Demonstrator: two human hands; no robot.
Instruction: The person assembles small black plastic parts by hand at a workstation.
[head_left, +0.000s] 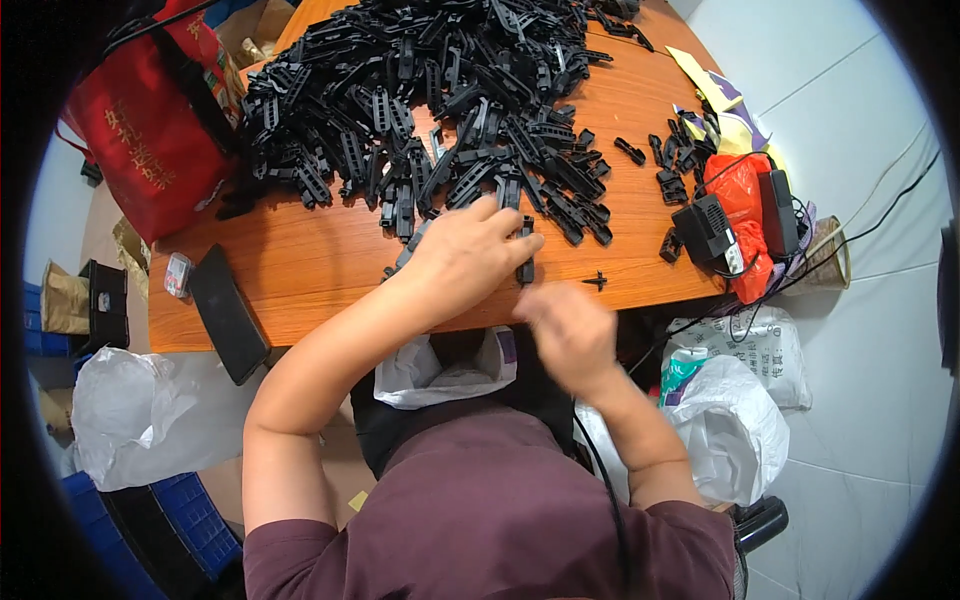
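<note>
My left hand (468, 250) is over the near edge of the wooden table, its fingers bent around a narrow black plastic part (526, 268) that points toward me. Just to the right and nearer, my right hand (572, 335) is smeared by motion, with its fingers curled toward the end of that part. Whether the right hand holds anything cannot be seen. Beyond both hands spreads a large heap of black slotted plastic parts (400, 100). A small black cross-shaped piece (596, 281) lies on the table to the right of the hands.
An open white sack (440, 385) is below the table edge, before my body. A black phone-like slab (230, 312) and a small clear box (177, 274) lie left, near a red bag (150, 130). Black adapters (703, 232), cables and an orange-red plastic bag (740, 190) crowd the right edge.
</note>
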